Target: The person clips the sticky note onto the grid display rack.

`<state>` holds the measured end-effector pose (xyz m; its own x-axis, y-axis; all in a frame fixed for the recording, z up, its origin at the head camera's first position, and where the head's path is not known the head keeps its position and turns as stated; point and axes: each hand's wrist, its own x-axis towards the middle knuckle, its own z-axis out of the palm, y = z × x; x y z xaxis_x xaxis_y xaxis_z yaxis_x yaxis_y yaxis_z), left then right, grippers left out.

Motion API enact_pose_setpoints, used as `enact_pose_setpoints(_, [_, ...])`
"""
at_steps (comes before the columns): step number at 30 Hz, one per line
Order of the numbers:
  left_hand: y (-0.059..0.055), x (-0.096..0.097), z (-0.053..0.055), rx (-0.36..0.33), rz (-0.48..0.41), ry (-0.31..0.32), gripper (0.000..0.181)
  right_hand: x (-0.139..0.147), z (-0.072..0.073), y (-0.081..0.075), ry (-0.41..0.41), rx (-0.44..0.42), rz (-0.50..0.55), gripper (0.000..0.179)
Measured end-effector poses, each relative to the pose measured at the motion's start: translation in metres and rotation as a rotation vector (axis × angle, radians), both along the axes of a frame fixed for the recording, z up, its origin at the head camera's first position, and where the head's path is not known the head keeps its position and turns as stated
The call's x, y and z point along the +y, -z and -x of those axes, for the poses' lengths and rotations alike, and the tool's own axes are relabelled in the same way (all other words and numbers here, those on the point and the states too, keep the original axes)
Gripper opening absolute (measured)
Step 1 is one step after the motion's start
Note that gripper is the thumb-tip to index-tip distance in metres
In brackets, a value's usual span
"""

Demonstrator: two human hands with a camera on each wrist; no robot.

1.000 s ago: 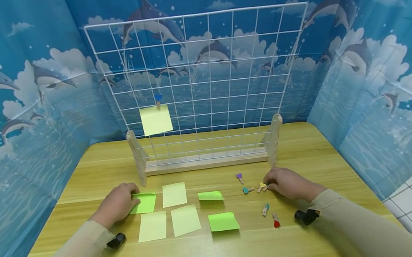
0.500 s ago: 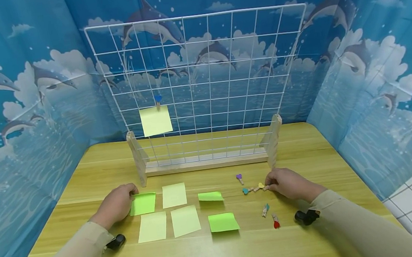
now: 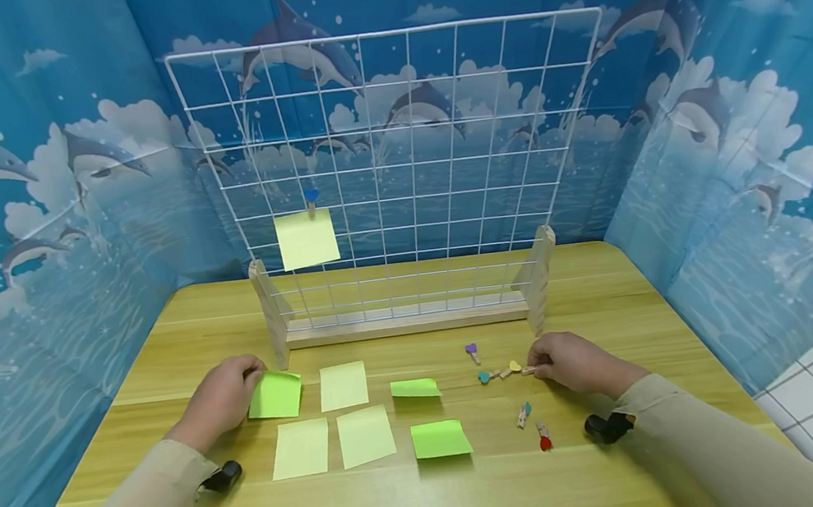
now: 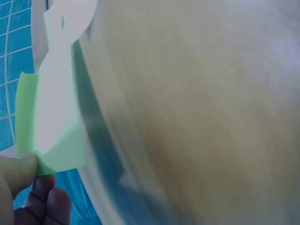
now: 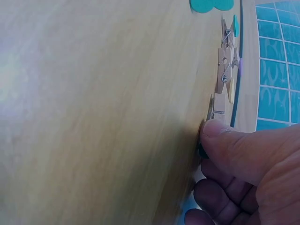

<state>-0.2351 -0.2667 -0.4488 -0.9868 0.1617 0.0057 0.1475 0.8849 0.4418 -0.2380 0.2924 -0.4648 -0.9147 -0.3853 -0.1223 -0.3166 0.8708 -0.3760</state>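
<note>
My left hand (image 3: 222, 395) pinches the edge of a bright green sticky note (image 3: 275, 395) between thumb and fingers. In the left wrist view the thumb (image 4: 18, 171) presses on the corner of that note, which is lifted and slightly bent. On the right side, my right hand (image 3: 574, 364) pinches a small wooden clothespin (image 5: 219, 105); its far end is covered by the fingers. Just left of it lie a clothespin with a yellow heart (image 3: 514, 366) and one with a teal heart (image 3: 484, 377), nearly in line.
Pale yellow notes (image 3: 343, 386) and green notes (image 3: 442, 438) lie mid-table. Purple (image 3: 472, 349) and red (image 3: 545, 437) heart clothespins lie nearby. Behind stands a white wire grid (image 3: 414, 225) on a wooden base (image 3: 408, 326), with a pale note (image 3: 307, 241) clipped by a blue-heart clothespin (image 3: 310, 197).
My left hand has raised the green note and shifted slightly left and away. My right hand has moved slightly right, and the clothespins beside it now lie more in line.
</note>
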Motion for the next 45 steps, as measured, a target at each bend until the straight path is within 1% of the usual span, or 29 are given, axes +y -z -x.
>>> enact_pose_setpoints(4, [-0.005,-0.001,-0.001,0.019,-0.02,-0.005,0.023,0.0,-0.002,-0.003,0.001,-0.013,-0.006,0.008])
enact_pose_setpoints(7, [-0.012,0.0,-0.002,0.037,-0.031,-0.003,0.024,0.002,-0.004,-0.007,-0.007,-0.014,-0.019,0.009])
enact_pose_setpoints(11, [-0.024,0.004,-0.004,0.067,-0.043,0.017,0.024,0.003,-0.005,-0.01,-0.012,-0.012,-0.019,0.011])
enact_pose_setpoints(16, [-0.04,0.012,-0.005,0.102,-0.051,0.042,0.024,0.005,-0.006,-0.01,-0.01,-0.006,-0.003,0.01])
enact_pose_setpoints(22, [-0.058,0.023,-0.009,0.131,-0.089,0.068,0.024,0.008,-0.005,-0.007,0.008,-0.026,0.025,0.011])
enact_pose_setpoints(27, [-0.071,0.035,-0.012,0.185,-0.119,0.106,0.019,0.009,-0.004,-0.005,0.032,-0.055,0.041,0.01])
enact_pose_setpoints(31, [-0.081,0.045,-0.016,0.238,-0.151,0.13,0.018,0.009,-0.004,-0.004,0.041,-0.06,0.047,0.009])
enact_pose_setpoints(36, [-0.095,0.061,-0.015,0.31,-0.197,0.149,0.015,0.008,-0.004,-0.006,0.063,-0.082,0.054,0.008])
enact_pose_setpoints(39, [-0.104,0.07,-0.013,0.34,-0.219,0.154,0.015,0.009,-0.004,-0.006,0.075,-0.094,0.056,0.008])
enact_pose_setpoints(42, [-0.111,0.078,-0.01,0.355,-0.235,0.154,0.017,0.009,-0.003,-0.006,0.076,-0.098,0.056,0.009])
enact_pose_setpoints(45, [-0.119,0.086,-0.005,0.354,-0.249,0.146,0.018,0.01,-0.003,-0.005,0.078,-0.097,0.051,0.01])
